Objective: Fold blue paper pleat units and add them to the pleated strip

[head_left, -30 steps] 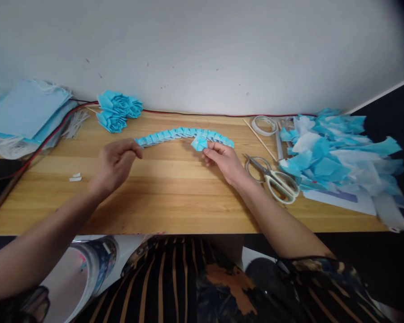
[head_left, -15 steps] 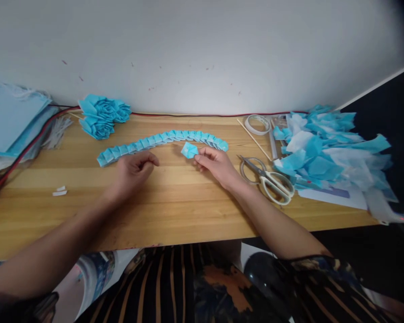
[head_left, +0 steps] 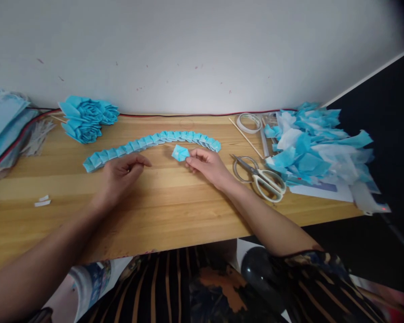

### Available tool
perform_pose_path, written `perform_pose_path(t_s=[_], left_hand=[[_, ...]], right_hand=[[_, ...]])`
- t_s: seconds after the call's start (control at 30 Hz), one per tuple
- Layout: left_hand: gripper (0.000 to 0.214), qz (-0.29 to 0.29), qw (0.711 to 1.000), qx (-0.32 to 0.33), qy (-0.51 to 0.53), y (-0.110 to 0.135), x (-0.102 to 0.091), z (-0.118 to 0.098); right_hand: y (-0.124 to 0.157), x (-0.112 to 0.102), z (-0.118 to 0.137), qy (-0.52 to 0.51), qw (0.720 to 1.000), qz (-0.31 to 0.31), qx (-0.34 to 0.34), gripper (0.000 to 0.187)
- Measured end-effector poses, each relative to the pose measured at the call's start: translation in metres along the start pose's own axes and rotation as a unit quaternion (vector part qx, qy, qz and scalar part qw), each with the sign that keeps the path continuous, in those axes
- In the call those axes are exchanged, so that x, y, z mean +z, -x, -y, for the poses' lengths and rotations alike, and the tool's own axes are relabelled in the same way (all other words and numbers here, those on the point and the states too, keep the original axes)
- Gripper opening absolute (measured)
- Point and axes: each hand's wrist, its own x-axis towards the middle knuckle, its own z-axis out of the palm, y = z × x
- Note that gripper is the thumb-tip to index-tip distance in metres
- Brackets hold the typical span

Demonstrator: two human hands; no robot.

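Note:
Between the thumb and fingers of my right hand (head_left: 207,166) is a folded light-blue petal piece (head_left: 181,153), roughly five-sided, pinched at its right edge above the table. My left hand (head_left: 124,172) is loosely curled, its index finger bent forward near the thumb, and nothing shows in it. Behind both hands, a curved row of overlapping folded blue pieces (head_left: 148,141) lies on the table, with the left hand close in front of its left half. Right of my right hand lie scissors (head_left: 261,177) with pale handles.
On the wooden table (head_left: 175,211), blue folded flowers (head_left: 87,117) lie at the back left, beside stacked blue sheets (head_left: 2,119). A tape roll (head_left: 248,123) and a thin stick (head_left: 246,138) lie near a heap of loose blue and white petals (head_left: 309,150). White scraps (head_left: 42,203) lie left.
The whole view has shifted, so most things appear farther left. My right hand still holds the folded petal piece, and my left hand stays curled.

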Motion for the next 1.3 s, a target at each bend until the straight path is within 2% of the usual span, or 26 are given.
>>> perform_pose_path(t_s=[0.3, 0.43, 0.53, 0.63, 0.77, 0.87, 0.97, 1.17, 1.3], left_hand=[[0.022, 0.009, 0.997, 0.029, 0.064, -0.002, 0.002, 0.003], [0.027, -0.012, 0.992, 0.082, 0.098, -0.005, 0.005, 0.007], [0.029, -0.018, 0.99, 0.105, 0.092, -0.005, 0.004, -0.002], [0.027, 0.03, 0.987, 0.13, 0.089, -0.003, 0.001, -0.017], [0.025, 0.11, 0.979, 0.153, 0.08, -0.001, -0.003, -0.028], [0.022, 0.13, 0.979, 0.139, 0.074, 0.002, -0.005, -0.031], [0.022, 0.121, 0.984, 0.106, 0.079, 0.005, -0.005, -0.032], [0.026, 0.045, 0.987, 0.032, 0.148, 0.009, -0.006, -0.024], [0.027, 0.014, 0.982, 0.012, 0.19, 0.01, -0.007, -0.02]], right_hand=[[0.0, -0.002, 0.003, 0.059, 0.998, 0.015, -0.018, 0.021], [0.007, -0.001, 0.014, 0.148, 0.986, 0.066, -0.044, 0.023], [0.014, 0.004, 0.023, 0.183, 0.975, 0.114, -0.058, 0.023], [0.018, 0.01, 0.032, 0.223, 0.961, 0.152, -0.059, 0.021], [0.022, 0.015, 0.046, 0.276, 0.944, 0.166, -0.066, 0.019], [0.024, 0.016, 0.055, 0.29, 0.94, 0.166, -0.07, 0.018], [0.025, 0.017, 0.057, 0.275, 0.945, 0.16, -0.072, 0.021], [0.027, 0.018, 0.04, 0.179, 0.973, 0.131, -0.061, 0.037], [0.029, 0.024, 0.033, 0.131, 0.983, 0.124, -0.033, 0.032]])
